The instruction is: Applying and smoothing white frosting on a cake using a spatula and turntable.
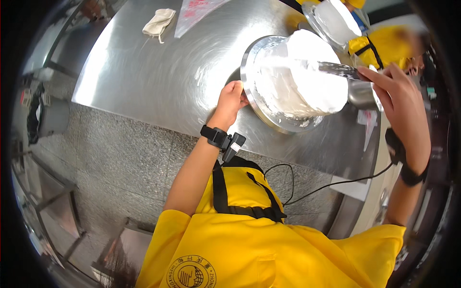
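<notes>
Head view, looking down on a stainless steel worktable (158,81). A round cake coated in white cream (307,77) stands on a metal turntable (269,113) near the table's front edge, between the two hands. The left hand (231,98) rests against the turntable's rim on its left side, fingers curled onto the edge and the thumb side toward the cake; it closes on nothing else. The right hand (401,96) reaches in from the right and holds the handle end of a long metal spatula (336,69), the fingers only partly curled, the forefinger stretched along the handle. The blade's long axis runs roughly left to right, lying across the cake's cream surface, its tip toward the left hand; cream clings to the blade. The cake therefore lies to the left of the right-hand grip and just right of the left hand, which is the nearer to the turntable.

Behind the right hand stands a metal cup (361,93). At the table's far side lie a crumpled cloth (158,23) and a clear plastic sheet (194,12). Another person in yellow (384,45) works beyond the cake.
</notes>
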The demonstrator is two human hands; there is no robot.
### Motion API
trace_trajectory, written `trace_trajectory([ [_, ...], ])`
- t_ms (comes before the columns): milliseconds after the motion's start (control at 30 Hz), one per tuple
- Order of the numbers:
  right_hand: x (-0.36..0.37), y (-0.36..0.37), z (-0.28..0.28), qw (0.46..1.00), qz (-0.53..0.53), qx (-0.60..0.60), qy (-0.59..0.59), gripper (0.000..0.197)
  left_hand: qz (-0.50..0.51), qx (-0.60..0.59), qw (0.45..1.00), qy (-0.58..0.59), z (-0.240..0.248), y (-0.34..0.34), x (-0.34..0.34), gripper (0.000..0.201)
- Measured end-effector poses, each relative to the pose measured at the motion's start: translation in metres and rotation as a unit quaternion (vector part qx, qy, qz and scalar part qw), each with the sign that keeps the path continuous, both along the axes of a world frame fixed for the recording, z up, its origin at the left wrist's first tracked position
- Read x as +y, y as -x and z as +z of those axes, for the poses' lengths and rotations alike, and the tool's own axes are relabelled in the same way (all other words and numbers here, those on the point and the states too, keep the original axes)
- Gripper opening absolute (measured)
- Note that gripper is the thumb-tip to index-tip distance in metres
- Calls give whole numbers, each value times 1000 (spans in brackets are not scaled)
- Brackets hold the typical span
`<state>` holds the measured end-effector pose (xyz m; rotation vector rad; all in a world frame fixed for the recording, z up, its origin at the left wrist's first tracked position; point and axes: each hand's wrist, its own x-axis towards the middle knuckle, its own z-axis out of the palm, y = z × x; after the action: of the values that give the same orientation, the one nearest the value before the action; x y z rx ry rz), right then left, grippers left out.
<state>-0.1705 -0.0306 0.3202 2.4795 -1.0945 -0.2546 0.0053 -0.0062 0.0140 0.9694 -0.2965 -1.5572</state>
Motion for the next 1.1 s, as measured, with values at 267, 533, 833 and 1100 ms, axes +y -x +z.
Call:
trace_trajectory([
  [267,-53,-65,-5,961,207,178,37,27,72,47,996,13,-9,8,-3,24],
  [533,-72,-73,-14,914,321,224,105,38,111,58,992,9,-8,13,-10,23],
  [833,-84,-75,-11,904,349,218,120,35,122,42,992,11,-4,13,-12,24],
  [1100,-66,-92,-11,873,415,218,132,28,119,98,986,58,-8,24,4,18],
])
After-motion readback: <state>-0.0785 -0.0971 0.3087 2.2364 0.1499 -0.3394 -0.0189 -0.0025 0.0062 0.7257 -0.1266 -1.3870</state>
